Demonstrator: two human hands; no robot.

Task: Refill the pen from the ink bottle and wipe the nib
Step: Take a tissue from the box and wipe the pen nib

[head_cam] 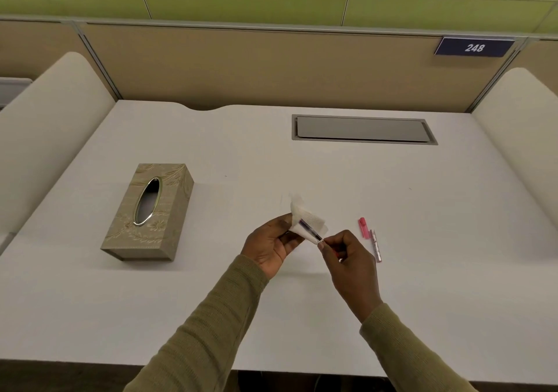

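Your left hand (271,245) grips tissue (305,219) around the pen (311,231) tip; right hand (347,256) fingers pinch the pen's other end. Pink cap (363,227) lies just right, on the bench (302,165).

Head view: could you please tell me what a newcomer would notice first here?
First, the two hands above the desk's middle: the left hand holds a white tissue around the tip of a pen part that the right hand pinches. A patterned tissue box sits left, and pink pen pieces lie right.
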